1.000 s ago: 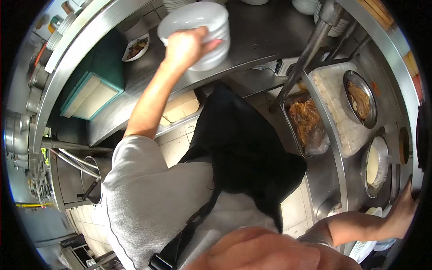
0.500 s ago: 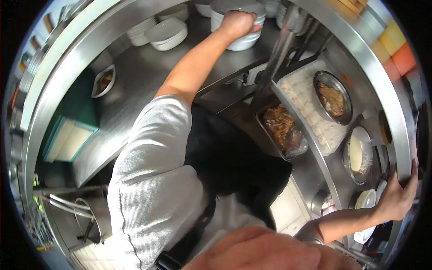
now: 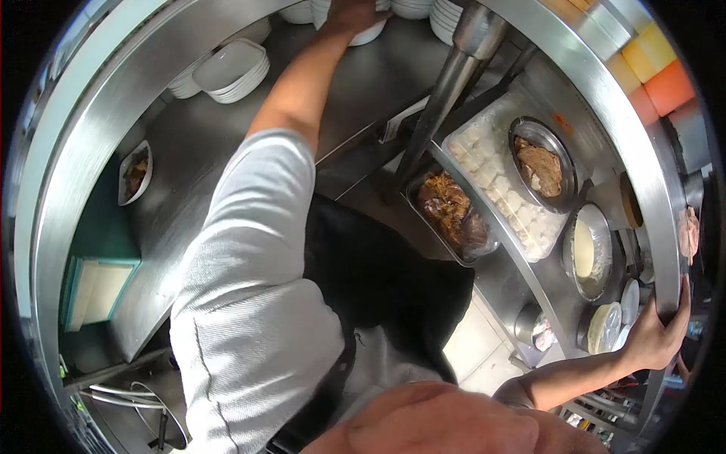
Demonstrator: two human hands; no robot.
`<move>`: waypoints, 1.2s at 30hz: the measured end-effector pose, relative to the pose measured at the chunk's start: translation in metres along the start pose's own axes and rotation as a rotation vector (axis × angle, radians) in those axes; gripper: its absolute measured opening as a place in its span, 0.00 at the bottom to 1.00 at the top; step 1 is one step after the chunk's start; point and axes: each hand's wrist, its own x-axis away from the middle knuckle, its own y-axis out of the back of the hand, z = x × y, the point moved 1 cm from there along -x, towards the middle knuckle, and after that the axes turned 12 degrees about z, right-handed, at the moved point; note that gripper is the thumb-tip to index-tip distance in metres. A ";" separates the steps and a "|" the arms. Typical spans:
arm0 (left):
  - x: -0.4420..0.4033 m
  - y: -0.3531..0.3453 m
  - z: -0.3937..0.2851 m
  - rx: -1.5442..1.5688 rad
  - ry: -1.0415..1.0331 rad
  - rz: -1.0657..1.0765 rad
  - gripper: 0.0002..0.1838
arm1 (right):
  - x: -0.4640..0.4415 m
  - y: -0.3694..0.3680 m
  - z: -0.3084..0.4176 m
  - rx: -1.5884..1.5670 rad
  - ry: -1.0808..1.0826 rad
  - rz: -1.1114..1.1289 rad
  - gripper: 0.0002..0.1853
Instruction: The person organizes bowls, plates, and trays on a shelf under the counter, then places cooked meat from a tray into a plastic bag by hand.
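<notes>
At the top edge of the view, my left hand point(image 3: 354, 15) is in shadow against a stack of white bowls point(image 3: 369, 35) on the steel counter. Its fingers curl over the stack, partly hidden. On the far right, my right hand point(image 3: 654, 337) grips the curved steel edge point(image 3: 670, 276) of a shelf, thumb and fingers on either side of it. Further stacks of white bowls point(image 3: 446, 21) stand right of the left hand. Another stack of squarish white bowls point(image 3: 233, 69) sits to its left.
A small white dish of food point(image 3: 136, 172) lies at left, above a teal-edged box point(image 3: 98, 291). A steel post point(image 3: 446, 91) rises beside the counter. At right are a tray of browned meat point(image 3: 448, 208), a clear tub point(image 3: 503, 178), a metal bowl point(image 3: 546, 170) and a lined bowl point(image 3: 586, 250).
My left hand and its bowl stack have moved farther back on the counter, up in the view. My right hand stays on the shelf edge. The whole view has shifted slightly.
</notes>
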 end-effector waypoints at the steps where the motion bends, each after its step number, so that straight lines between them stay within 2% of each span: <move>1: 0.017 0.015 -0.011 -0.029 -0.001 -0.066 0.37 | 0.001 -0.001 -0.001 0.006 -0.012 0.003 0.25; 4: 0.074 0.036 -0.017 -0.108 -0.080 0.019 0.40 | 0.003 -0.004 -0.011 -0.014 -0.010 0.008 0.25; 6: 0.133 0.057 -0.012 -0.154 -0.056 -0.194 0.37 | 0.003 -0.003 -0.003 0.036 -0.070 0.007 0.24; 7: 0.152 0.059 0.015 -0.129 -0.016 -0.225 0.33 | 0.003 -0.006 -0.009 0.069 -0.078 0.006 0.22; 8: 0.182 0.074 0.025 -0.222 0.044 -0.323 0.42 | 0.003 -0.008 -0.015 0.103 -0.086 0.006 0.21; 9: 0.211 0.071 0.049 -0.280 0.242 -0.391 0.49 | 0.003 -0.011 -0.021 0.136 -0.094 0.006 0.19; 10: 0.231 0.086 0.061 -0.050 0.400 -0.505 0.47 | 0.003 -0.013 -0.023 0.126 -0.088 -0.009 0.18; 11: 0.251 0.079 0.103 0.021 0.438 -0.578 0.49 | 0.003 -0.013 -0.023 0.119 -0.081 -0.018 0.17; 12: 0.265 0.088 0.101 0.143 0.628 -0.458 0.50 | 0.003 -0.013 -0.023 0.111 -0.075 -0.028 0.16; 13: 0.271 0.083 0.111 0.139 0.633 -0.459 0.50 | 0.003 -0.014 -0.023 0.104 -0.068 -0.037 0.15; 15: 0.280 0.056 0.140 0.519 0.623 -0.195 0.52 | 0.003 -0.013 -0.021 0.090 -0.047 -0.055 0.15; 20: 0.260 0.049 0.146 0.487 0.632 -0.178 0.55 | 0.002 -0.007 -0.016 0.148 -0.049 -0.040 0.17; 22: 0.252 0.046 0.155 0.385 0.791 -0.010 0.57 | 0.001 -0.006 -0.012 0.187 -0.044 -0.040 0.17; 23: 0.250 0.044 0.159 0.385 0.799 -0.006 0.57 | 0.002 -0.005 -0.010 0.204 -0.090 -0.025 0.18; 27: 0.246 0.033 0.172 0.481 0.662 -0.012 0.60 | 0.002 -0.007 -0.013 0.263 -0.206 0.023 0.17; 29: 0.246 0.059 0.150 0.073 0.611 -0.224 0.56 | 0.002 -0.011 -0.020 0.240 -0.172 0.003 0.16; 30: 0.245 0.070 0.152 0.072 0.609 -0.224 0.56 | 0.002 -0.012 -0.022 0.224 -0.146 -0.012 0.16; 32: 0.251 0.092 0.167 -0.330 0.342 -0.479 0.43 | 0.003 -0.013 -0.025 0.198 -0.124 -0.018 0.15; 34: 0.250 0.101 0.215 -0.361 0.372 -0.452 0.42 | 0.002 -0.016 -0.031 0.179 -0.119 -0.004 0.14; 36: 0.238 0.126 0.248 -0.430 0.482 -0.333 0.40 | 0.004 -0.020 -0.040 0.159 -0.092 -0.055 0.17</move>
